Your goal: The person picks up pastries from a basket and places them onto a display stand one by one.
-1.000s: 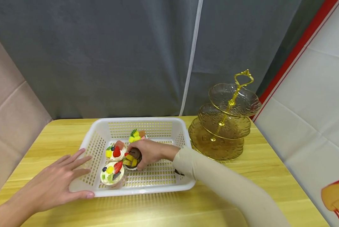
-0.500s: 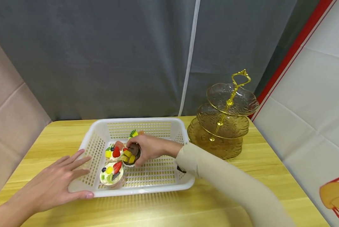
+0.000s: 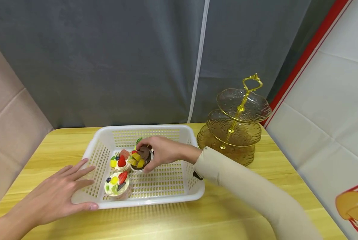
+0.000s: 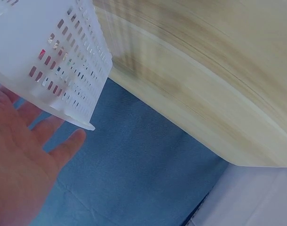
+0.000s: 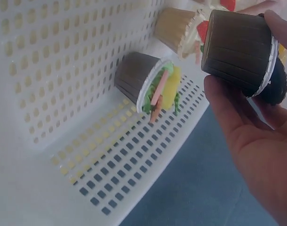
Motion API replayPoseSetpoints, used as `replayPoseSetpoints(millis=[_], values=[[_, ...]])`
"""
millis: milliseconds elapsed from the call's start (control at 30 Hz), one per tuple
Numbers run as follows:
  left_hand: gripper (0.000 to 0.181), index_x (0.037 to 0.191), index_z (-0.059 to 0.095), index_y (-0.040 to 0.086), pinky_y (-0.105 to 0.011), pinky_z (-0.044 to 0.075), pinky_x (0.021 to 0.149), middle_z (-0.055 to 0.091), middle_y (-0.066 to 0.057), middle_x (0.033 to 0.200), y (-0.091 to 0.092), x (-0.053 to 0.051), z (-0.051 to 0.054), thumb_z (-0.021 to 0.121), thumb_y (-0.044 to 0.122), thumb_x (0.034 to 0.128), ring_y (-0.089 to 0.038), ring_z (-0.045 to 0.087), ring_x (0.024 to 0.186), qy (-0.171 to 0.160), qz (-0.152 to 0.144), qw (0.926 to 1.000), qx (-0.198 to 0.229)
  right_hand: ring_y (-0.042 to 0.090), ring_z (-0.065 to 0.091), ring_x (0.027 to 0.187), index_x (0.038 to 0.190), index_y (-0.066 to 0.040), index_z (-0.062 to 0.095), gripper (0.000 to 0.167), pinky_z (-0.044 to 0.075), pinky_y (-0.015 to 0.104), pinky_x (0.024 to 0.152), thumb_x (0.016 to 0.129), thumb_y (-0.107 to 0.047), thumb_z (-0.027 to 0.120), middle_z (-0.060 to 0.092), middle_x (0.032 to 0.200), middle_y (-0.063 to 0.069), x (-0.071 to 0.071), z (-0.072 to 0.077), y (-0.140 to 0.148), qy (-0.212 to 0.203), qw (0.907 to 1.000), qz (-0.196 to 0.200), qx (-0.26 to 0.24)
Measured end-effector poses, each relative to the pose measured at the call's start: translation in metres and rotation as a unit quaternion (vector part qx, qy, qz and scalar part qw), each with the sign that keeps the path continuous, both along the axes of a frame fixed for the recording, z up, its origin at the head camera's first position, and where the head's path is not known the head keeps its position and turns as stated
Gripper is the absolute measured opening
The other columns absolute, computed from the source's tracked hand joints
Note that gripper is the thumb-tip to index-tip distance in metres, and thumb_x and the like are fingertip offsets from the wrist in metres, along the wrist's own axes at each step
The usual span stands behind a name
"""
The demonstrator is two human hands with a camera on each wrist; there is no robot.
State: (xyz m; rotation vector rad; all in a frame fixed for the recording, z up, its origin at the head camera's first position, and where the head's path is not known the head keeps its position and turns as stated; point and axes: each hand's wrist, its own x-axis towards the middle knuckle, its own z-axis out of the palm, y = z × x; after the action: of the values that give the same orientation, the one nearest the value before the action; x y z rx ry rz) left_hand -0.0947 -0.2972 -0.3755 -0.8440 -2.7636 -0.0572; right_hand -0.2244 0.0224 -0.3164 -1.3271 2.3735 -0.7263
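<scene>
My right hand (image 3: 164, 151) (image 5: 261, 141) grips a dark-cupped chocolate cupcake (image 3: 142, 156) (image 5: 237, 49) with yellow fruit pieces on top, held inside the white basket (image 3: 164, 201). Left of it sit a cupcake with a strawberry (image 3: 121, 161) and, nearer the front, a cream-topped one (image 3: 116, 185). A dark-cupped cupcake with green and yellow topping (image 5: 143, 80) stands apart behind, mostly covered by my hand in the head view. My left hand (image 3: 59, 193) (image 4: 26, 160), fingers spread, rests against the basket's left end.
A three-tier gold-rimmed stand (image 3: 234, 130) with a gold handle rises right of the basket on the wooden table (image 3: 227, 213). A grey curtain (image 3: 122, 66) hangs behind, and a white wall covering with red trim (image 3: 341, 116) is at the right.
My right hand has raised the chocolate cupcake slightly and moved a little toward the back of the basket. My left hand keeps its place on the basket.
</scene>
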Motion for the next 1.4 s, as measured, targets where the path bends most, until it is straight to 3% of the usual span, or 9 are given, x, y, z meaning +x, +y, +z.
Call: replayPoseSetpoints(millis=[233,400,467,500,633,767,867,1100,1400], values=[[0.069,0.103,0.078,0.015,-0.029,-0.002,0.12,0.06,-0.011,0.135,-0.001,-0.001,-0.003,0.067,0.076,0.0728,-0.036,0.043,0.137,0.013,-0.007,0.9999,0.002,0.006,0.058,0.094,0.123,-0.009,0.062,0.059,0.048,0.024,0.085,0.074,-0.026,0.089,0.065,0.107,-0.004,0.0,0.009,0.015,0.015,0.9997,-0.005,-0.016],[0.069,0.103,0.078,0.015,-0.022,-0.009,0.116,0.06,-0.011,0.135,0.0,-0.002,-0.002,0.067,0.076,0.0727,-0.038,0.044,0.135,0.017,-0.011,0.9998,0.002,0.005,0.058,0.099,0.126,-0.01,0.062,0.062,0.048,0.026,0.09,0.073,-0.029,0.089,0.065,0.114,-0.005,-0.001,0.016,0.031,0.027,0.9992,-0.021,-0.021],[0.069,0.103,0.078,0.015,-0.03,-0.003,0.12,0.06,-0.012,0.135,0.0,-0.003,-0.002,0.067,0.076,0.0722,-0.038,0.044,0.135,0.018,-0.013,0.9998,0.001,0.005,0.058,0.101,0.126,-0.011,0.063,0.064,0.048,0.028,0.092,0.072,-0.031,0.09,0.065,0.117,-0.005,-0.002,0.02,0.037,0.036,0.9986,-0.031,-0.025],[0.069,0.102,0.078,0.015,-0.021,-0.008,0.117,0.061,-0.011,0.134,0.0,-0.003,-0.001,0.067,0.077,0.072,-0.038,0.045,0.134,0.019,-0.012,0.9997,0.001,0.005,0.058,0.101,0.126,-0.011,0.063,0.064,0.048,0.028,0.091,0.071,-0.031,0.09,0.065,0.117,-0.005,-0.002,0.021,0.04,0.04,0.9982,-0.036,-0.027],[0.07,0.101,0.078,0.015,-0.021,-0.007,0.117,0.062,-0.012,0.133,0.0,-0.003,-0.001,0.067,0.077,0.0717,-0.036,0.044,0.135,0.027,-0.019,0.9994,-0.001,0.008,0.059,0.099,0.125,-0.013,0.063,0.066,0.049,0.028,0.087,0.07,-0.034,0.091,0.065,0.115,-0.006,-0.003,0.028,0.052,0.045,0.9967,-0.055,-0.039],[0.069,0.101,0.078,0.015,-0.044,0.017,0.118,0.062,-0.011,0.133,0.0,-0.002,-0.002,0.067,0.077,0.0717,-0.036,0.045,0.135,0.025,-0.015,0.9996,0.003,0.01,0.06,0.099,0.126,-0.011,0.062,0.066,0.051,0.032,0.088,0.07,-0.03,0.092,0.065,0.114,-0.003,-0.003,0.031,0.062,0.022,0.9956,-0.064,-0.065],[0.069,0.101,0.078,0.015,-0.052,0.037,0.097,0.061,-0.011,0.134,-0.001,-0.001,-0.002,0.068,0.076,0.0713,-0.036,0.045,0.135,0.02,-0.01,0.9997,0.008,0.011,0.06,0.102,0.126,-0.01,0.061,0.066,0.051,0.035,0.092,0.07,-0.028,0.092,0.064,0.117,-0.002,-0.003,0.034,0.069,0.01,0.9939,-0.073,-0.082],[0.07,0.102,0.078,0.015,-0.052,0.037,0.096,0.061,-0.012,0.134,-0.001,-0.002,-0.003,0.068,0.077,0.0711,-0.036,0.043,0.136,0.018,-0.009,0.9998,0.006,0.015,0.06,0.107,0.128,-0.011,0.061,0.067,0.049,0.037,0.097,0.071,-0.028,0.092,0.063,0.121,-0.001,-0.003,0.043,0.09,-0.005,0.9886,-0.111,-0.102],[0.07,0.101,0.078,0.015,-0.051,0.03,0.108,0.061,-0.011,0.134,-0.001,-0.002,-0.003,0.067,0.077,0.0715,-0.038,0.045,0.134,0.02,-0.006,0.9998,0.005,0.014,0.063,0.102,0.129,-0.013,0.061,0.068,0.051,0.04,0.093,0.071,-0.031,0.091,0.065,0.118,-0.002,0.0,0.063,0.114,0.025,0.9812,-0.151,-0.118]])
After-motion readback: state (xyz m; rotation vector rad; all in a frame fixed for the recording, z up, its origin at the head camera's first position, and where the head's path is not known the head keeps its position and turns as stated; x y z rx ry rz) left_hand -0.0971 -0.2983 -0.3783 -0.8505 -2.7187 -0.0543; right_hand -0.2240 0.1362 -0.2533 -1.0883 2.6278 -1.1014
